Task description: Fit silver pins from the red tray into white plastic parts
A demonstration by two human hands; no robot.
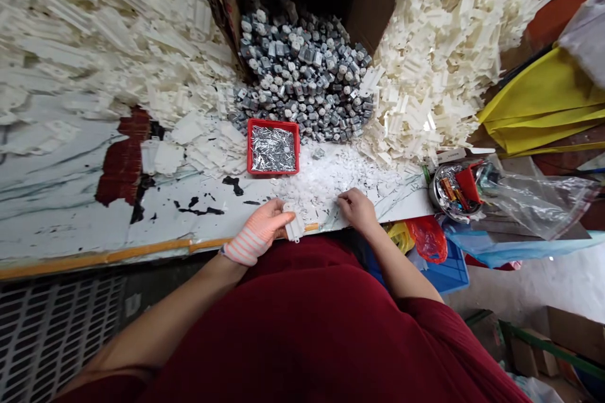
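Note:
My left hand (262, 230), in a striped orange and white glove, is closed on a small white plastic part (295, 227) at the table's near edge. My right hand (357, 208) is bare and rests on the table just right of it, fingers curled down among small white bits (326, 186); what it pinches, if anything, I cannot make out. A red tray (273, 124) of small metal pins sits just beyond both hands. Behind it, a heap of small grey motors (302, 69) spills from a tipped cardboard box (373, 6).
Huge piles of white plastic parts (94, 31) cover the table left and right (449, 44). A round tin with odds and ends (454, 192) and a clear plastic bag (539, 195) lie at the right. Blue crate (444, 271) below the edge; yellow fabric (543, 101) at far right.

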